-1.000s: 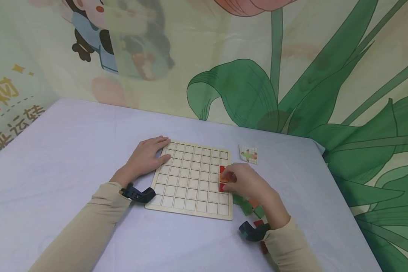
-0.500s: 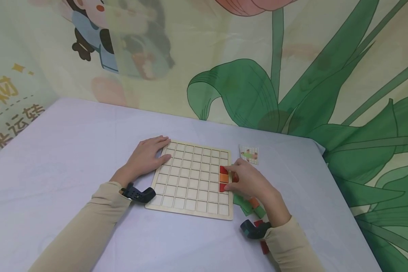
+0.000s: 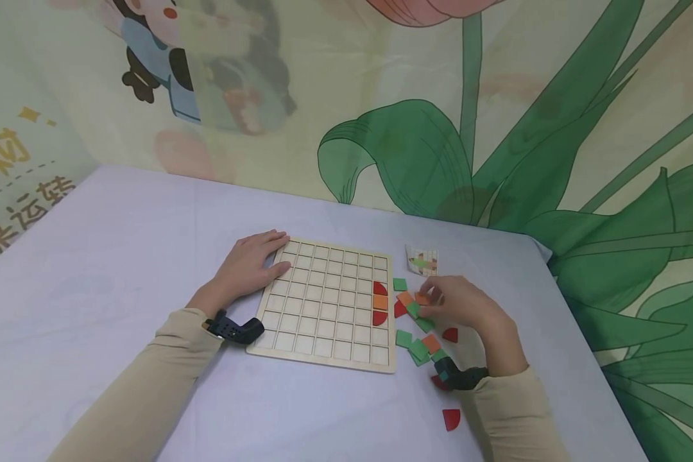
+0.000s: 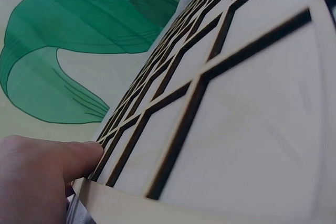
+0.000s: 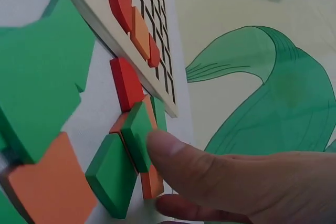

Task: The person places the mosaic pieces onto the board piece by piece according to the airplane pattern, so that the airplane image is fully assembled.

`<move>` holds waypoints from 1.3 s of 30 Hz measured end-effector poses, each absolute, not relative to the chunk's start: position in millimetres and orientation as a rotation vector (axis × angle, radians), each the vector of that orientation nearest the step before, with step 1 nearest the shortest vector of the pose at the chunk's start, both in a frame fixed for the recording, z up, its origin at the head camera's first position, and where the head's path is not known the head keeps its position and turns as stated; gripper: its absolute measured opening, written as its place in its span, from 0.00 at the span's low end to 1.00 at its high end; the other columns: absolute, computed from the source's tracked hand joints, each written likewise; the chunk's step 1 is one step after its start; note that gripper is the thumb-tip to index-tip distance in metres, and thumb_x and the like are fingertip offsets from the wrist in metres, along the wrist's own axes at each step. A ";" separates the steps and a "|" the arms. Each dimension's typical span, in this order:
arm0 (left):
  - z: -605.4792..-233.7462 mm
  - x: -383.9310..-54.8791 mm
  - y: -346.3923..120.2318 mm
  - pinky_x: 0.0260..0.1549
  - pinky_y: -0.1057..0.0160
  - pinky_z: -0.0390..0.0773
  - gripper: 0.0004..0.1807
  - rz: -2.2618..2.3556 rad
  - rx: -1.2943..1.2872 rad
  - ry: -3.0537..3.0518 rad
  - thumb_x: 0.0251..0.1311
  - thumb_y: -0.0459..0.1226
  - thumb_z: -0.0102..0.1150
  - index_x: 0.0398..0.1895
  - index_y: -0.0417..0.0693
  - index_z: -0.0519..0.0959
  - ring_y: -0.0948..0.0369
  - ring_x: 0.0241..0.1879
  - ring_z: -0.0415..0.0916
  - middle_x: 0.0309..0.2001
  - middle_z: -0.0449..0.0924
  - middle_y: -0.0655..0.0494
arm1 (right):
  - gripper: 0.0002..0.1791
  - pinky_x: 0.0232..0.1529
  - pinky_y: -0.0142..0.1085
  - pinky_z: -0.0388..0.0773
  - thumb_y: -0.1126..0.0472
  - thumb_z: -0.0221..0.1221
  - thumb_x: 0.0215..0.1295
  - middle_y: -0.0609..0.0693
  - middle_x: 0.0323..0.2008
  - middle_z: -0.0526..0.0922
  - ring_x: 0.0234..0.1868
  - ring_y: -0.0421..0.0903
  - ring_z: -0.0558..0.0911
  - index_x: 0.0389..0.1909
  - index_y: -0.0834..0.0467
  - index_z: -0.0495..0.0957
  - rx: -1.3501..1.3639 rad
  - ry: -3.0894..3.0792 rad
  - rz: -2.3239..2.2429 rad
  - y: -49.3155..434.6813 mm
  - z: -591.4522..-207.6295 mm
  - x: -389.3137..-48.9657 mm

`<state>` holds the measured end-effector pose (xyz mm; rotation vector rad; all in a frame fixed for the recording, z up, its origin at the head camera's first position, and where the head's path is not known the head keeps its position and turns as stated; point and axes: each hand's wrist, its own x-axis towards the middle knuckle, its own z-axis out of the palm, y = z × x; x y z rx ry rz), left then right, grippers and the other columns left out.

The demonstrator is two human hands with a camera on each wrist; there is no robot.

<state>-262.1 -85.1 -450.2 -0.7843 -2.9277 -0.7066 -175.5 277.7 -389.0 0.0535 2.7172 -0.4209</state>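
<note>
A wooden grid board (image 3: 323, 367) lies on the table. My left hand (image 3: 255, 264) rests at its left edge, thumb over the grid and fingers extended toward the far corner. In the left wrist view, one digit (image 4: 79, 158) touches the rim. My right hand (image 3: 462, 305) is over the loose tiles right of the board, thumb and fingers apart around an orange tile (image 3: 421, 298). In the right wrist view, the thumb (image 5: 168, 145) is against or just over a green tile (image 5: 137, 135). Two red quarter-round tiles (image 3: 379, 318) and an orange square (image 3: 380, 302) sit in the rightmost column.
Several green squares (image 3: 404, 338) and another orange tile (image 3: 431, 344) lie right of the board. Red quarter-round tiles (image 3: 452, 419) are scattered nearer the front. A small pattern card (image 3: 423, 263) lies behind the pile. The white-covered table (image 3: 121, 256) meets a printed backdrop.
My right hand has left the red tiles on the board and moved right to the loose pile, uncovering the red-orange-red column. The left hand stays on the board's edge.
</note>
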 end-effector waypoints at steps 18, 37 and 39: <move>-451.7 -263.5 -85.1 0.65 0.42 0.56 0.34 -0.697 -0.782 -2.926 0.63 0.51 0.51 0.68 0.42 0.65 0.49 0.71 0.56 0.69 0.64 0.47 | 0.18 0.29 0.34 0.79 0.54 0.70 0.52 0.50 0.35 0.80 0.33 0.45 0.76 0.40 0.56 0.77 0.059 2.694 -0.350 259.3 -389.1 -171.6; -450.3 -263.0 -85.4 0.65 0.42 0.56 0.34 -0.692 -0.784 -2.932 0.62 0.50 0.51 0.68 0.42 0.65 0.49 0.71 0.56 0.69 0.64 0.47 | 0.19 0.36 0.34 0.80 0.52 0.69 0.52 0.46 0.37 0.85 0.36 0.40 0.81 0.44 0.53 0.81 -0.116 2.925 -0.430 224.1 -396.3 -173.4; -450.4 -263.1 -85.4 0.65 0.42 0.56 0.34 -0.692 -0.784 -2.930 0.63 0.50 0.51 0.68 0.42 0.65 0.49 0.71 0.56 0.69 0.64 0.47 | 0.19 0.35 0.35 0.80 0.52 0.69 0.53 0.46 0.37 0.85 0.36 0.41 0.81 0.45 0.52 0.81 -0.100 2.926 -0.438 227.4 -396.0 -174.1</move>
